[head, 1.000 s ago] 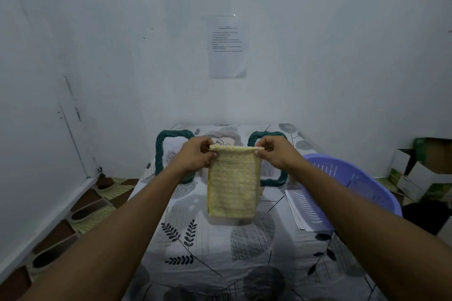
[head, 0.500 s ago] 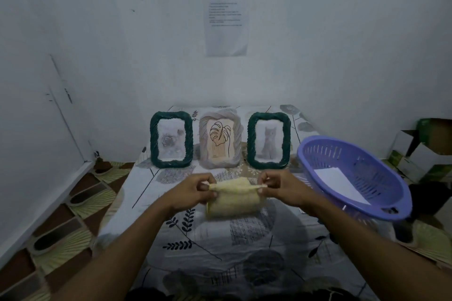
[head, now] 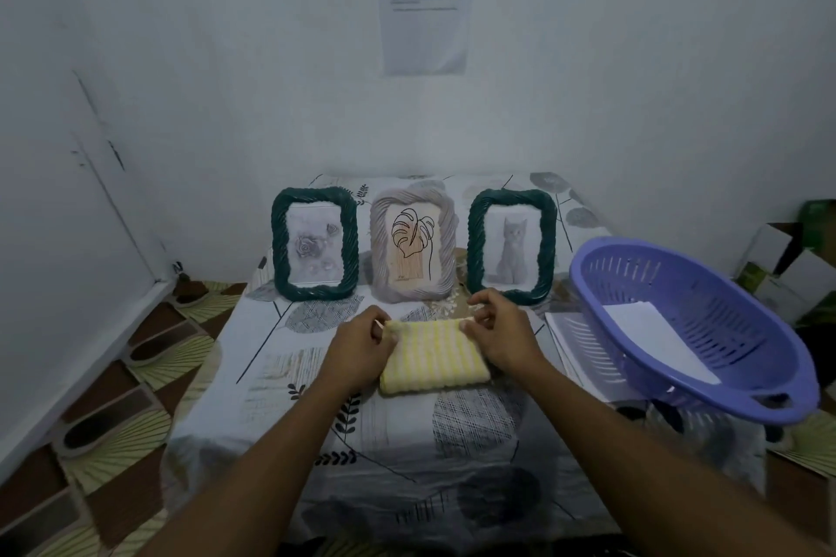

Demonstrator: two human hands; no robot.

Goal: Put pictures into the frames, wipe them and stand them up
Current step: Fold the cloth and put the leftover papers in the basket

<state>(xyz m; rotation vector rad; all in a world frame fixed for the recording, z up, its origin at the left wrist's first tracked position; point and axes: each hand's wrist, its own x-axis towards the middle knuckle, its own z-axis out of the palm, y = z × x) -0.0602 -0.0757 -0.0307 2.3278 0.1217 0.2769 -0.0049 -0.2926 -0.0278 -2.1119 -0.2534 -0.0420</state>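
L hand & R hand each pinch a far corner of the folded cloth, flat on the table before 3 upright frames. Keep edges aligned, press flat, let go gently.

a yellow-and-white striped cloth lies on a white tablecloth printed with grey and black leaves; two dark green frames, one grey frame, a lilac basket.

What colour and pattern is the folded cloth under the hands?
Pale yellow and white stripes on the cloth, ribbed in texture; the head view shows it clearly.
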